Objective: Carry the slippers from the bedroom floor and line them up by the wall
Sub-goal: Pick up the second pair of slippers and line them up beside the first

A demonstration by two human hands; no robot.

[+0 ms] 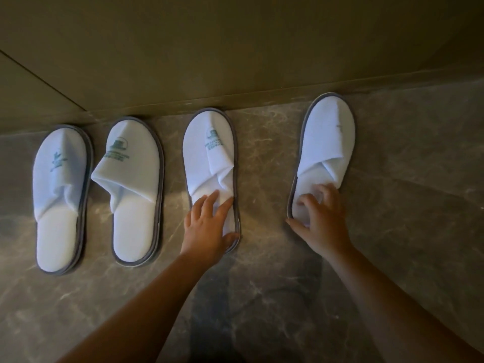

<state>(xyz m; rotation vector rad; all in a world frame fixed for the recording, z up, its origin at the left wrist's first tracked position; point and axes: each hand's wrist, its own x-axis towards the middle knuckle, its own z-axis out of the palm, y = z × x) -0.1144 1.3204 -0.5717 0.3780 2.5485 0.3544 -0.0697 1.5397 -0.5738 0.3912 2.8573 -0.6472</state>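
Note:
Several white terry slippers with grey rims lie in a row on the marble floor, toes against the wall's base. The far-left slipper and the second slipper lie untouched, close together. My left hand covers the heel of the third slipper, fingers on the insole and thumb hooked over its right rim. My right hand grips the heel of the rightmost slipper, fingers curled on the insole and thumb outside the left rim. A wider gap separates this slipper from the third.
A plain olive wall with a low skirting strip runs across the top. A panel seam crosses the wall at upper left. The dark veined marble floor spreads around my forearms and to the right of the row.

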